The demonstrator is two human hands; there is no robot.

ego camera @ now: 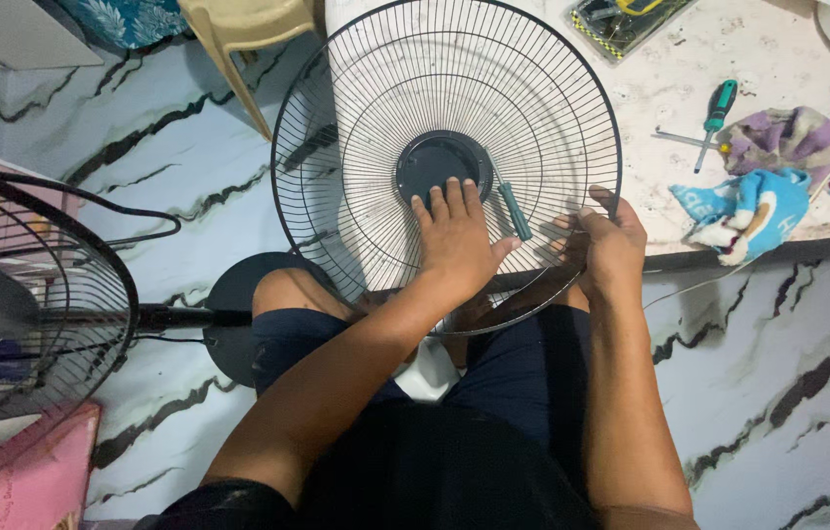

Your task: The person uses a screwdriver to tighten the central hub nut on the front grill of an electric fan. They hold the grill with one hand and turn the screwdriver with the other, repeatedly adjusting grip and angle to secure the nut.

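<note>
Round black wire fan guard (446, 162) propped on the lap, leaning against the bench (729, 59) edge. Left hand (454, 240) pressed flat and open near its hub, steadying; right hand (611, 245) curled, grip closed on the rim. Green-handled screwdriver (513, 209) lying on the wires, within reach.

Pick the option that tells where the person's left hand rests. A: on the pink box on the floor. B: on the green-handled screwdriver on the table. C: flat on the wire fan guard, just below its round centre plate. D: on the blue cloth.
C: the left hand lies palm down on the fan guard, fingertips at the centre plate.
</note>
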